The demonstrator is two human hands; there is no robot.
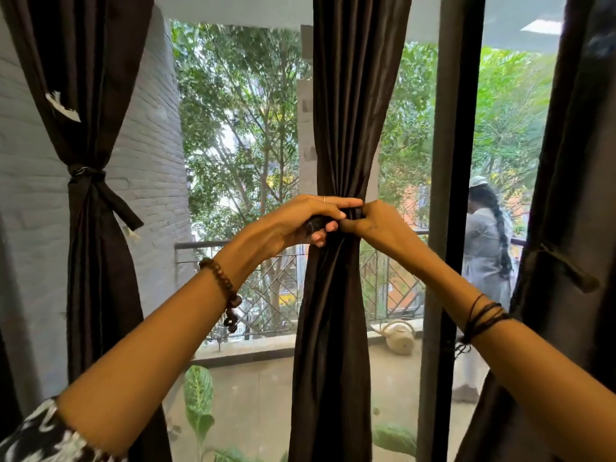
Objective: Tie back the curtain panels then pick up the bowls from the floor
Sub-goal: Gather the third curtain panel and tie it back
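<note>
Gathering the middle dark brown fabric curtain panel (346, 128) at its waist, the person's left hand (306, 221) curls its fingers round a dark brown fabric tie strip (316, 223), while the right hand (370, 223) pinches the bunched cloth just beside it, the two hands touching at the centre of the window. To the left, a second dark brown curtain panel (90, 95) hangs already cinched with a knotted dark tie-back (88, 175), one loose end trailing down to the right. At the far right edge, a third dark curtain panel (573, 161) hangs, and whether it is tied cannot be told. Beyond the glass, a cream watering can (398, 338) lies on the balcony floor near a metal railing (266, 288).
</note>
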